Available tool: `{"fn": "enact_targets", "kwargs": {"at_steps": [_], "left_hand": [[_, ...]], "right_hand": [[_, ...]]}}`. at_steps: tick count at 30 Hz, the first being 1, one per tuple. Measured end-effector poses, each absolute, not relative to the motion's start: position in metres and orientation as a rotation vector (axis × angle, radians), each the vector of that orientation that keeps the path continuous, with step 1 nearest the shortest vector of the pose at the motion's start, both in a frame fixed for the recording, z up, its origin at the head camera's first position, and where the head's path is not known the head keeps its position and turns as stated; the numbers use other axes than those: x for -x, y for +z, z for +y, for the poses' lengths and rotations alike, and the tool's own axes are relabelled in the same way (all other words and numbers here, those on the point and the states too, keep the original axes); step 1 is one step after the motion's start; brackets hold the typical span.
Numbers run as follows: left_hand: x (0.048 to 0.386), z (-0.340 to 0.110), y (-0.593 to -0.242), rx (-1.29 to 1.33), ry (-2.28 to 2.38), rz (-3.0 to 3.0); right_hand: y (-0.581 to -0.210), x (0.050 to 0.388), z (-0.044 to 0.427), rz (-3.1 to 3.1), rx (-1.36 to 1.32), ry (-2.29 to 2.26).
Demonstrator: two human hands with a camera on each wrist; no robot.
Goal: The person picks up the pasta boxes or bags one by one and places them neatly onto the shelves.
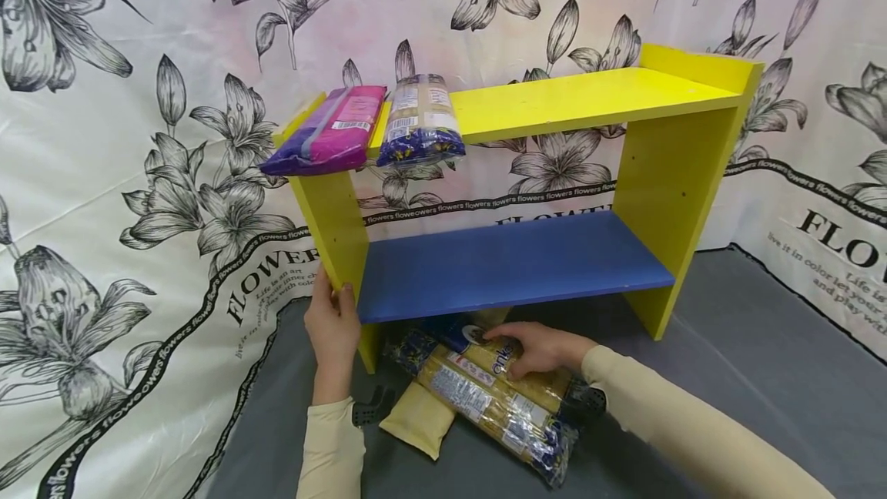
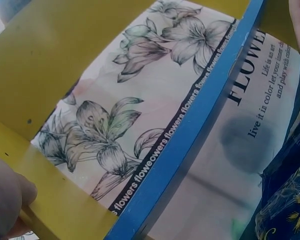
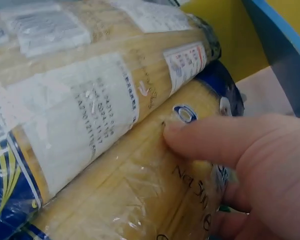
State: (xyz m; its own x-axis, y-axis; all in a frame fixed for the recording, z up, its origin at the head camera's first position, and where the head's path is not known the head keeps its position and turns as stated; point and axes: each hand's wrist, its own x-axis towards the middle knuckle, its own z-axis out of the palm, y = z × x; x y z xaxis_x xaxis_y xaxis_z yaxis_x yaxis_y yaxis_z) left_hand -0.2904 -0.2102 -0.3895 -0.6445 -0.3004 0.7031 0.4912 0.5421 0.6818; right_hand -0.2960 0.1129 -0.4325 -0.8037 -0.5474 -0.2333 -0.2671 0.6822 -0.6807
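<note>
My left hand (image 1: 333, 329) grips the left side panel of a yellow shelf unit (image 1: 682, 175) with a blue lower board (image 1: 513, 260). Its thumb (image 2: 22, 192) lies on the yellow panel in the left wrist view. Below the blue board, my right hand (image 1: 543, 349) holds a clear-and-blue pack of spaghetti (image 1: 547, 387), thumb on top and the other fingers curled round the far side, partly hidden. A second spaghetti pack (image 1: 478, 399) lies right alongside, label up. Under its left end sits a small pale yellow packet (image 1: 419, 418).
On the shelf's yellow top board, at the left, lie a pink-purple packet (image 1: 346, 129) and a clear-and-blue pasta pack (image 1: 420, 118), both overhanging the front edge. A flower-printed cloth (image 1: 173, 252) hangs behind. Dark grey cloth (image 1: 748, 376) covers the surface below.
</note>
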Motion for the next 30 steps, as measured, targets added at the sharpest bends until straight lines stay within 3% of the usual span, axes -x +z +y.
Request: {"fn": "enact_targets", "kwargs": {"at_steps": [15, 30], "left_hand": [[0.290, -0.211, -0.388, 0.157, -1.196, -1.941], [0.291, -0.210, -0.388, 0.122, -1.204, -1.953]], "right_hand": [[-0.421, 0.285, 0.122, 2.475, 0.688, -0.752], [-0.428, 0.250, 0.188, 2.302, 0.744, -0.952]]}}
